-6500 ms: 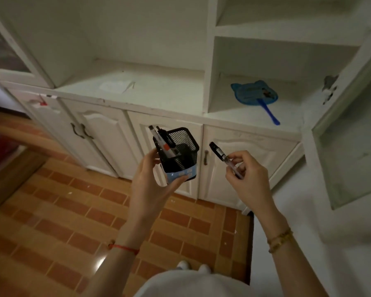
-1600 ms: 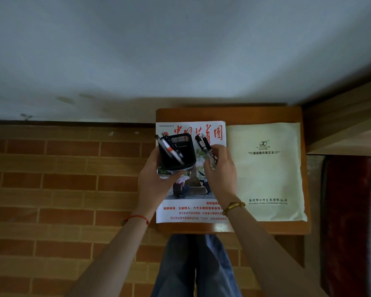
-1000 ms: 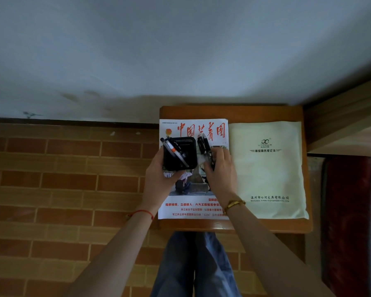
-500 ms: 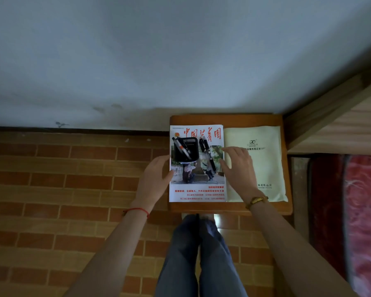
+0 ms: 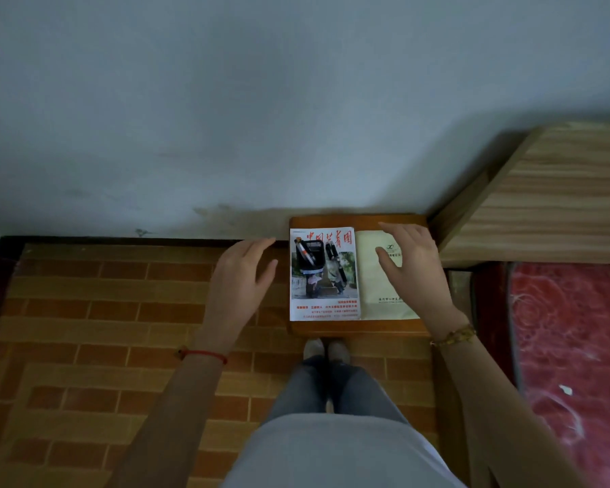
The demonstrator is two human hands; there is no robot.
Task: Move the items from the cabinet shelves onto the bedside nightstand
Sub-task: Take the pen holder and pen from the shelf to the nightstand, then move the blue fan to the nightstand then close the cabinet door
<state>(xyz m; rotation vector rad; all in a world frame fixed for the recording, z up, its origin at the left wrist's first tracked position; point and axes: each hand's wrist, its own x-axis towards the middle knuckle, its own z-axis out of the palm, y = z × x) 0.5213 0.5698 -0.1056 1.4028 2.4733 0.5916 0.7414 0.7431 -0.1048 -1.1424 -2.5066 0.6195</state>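
Both hands are empty, fingers spread and relaxed, raised on either side of what sits on the nightstand (image 5: 360,327). The left hand (image 5: 238,276) hangs over the brick floor (image 5: 85,311) just left of the surface; the right hand (image 5: 411,265) hovers over the cream envelope (image 5: 377,294) on its right half. Between them, on the magazine (image 5: 324,308), stands the black mesh pen holder (image 5: 310,257) with a pen or two poking out at its left rim, and just right of it lies a loose pen (image 5: 333,260), its long axis running away from the person toward the wall (image 5: 296,100), slightly tilted. The holder sits a little nearer the left hand, the loose pen about midway between the two hands.

These items look delivered, so my judgement is that the next move turns away from this surface, back toward the cabinet, which is out of view here; neither hand needs to reach in again unless the loose pen is to go into the holder.

The nightstand is a small reddish wooden top pushed against the pale wall, with a wooden bed frame (image 5: 543,206) to its right and a red patterned bedcover (image 5: 571,346) below that. The person's feet (image 5: 326,350) stand at its near edge
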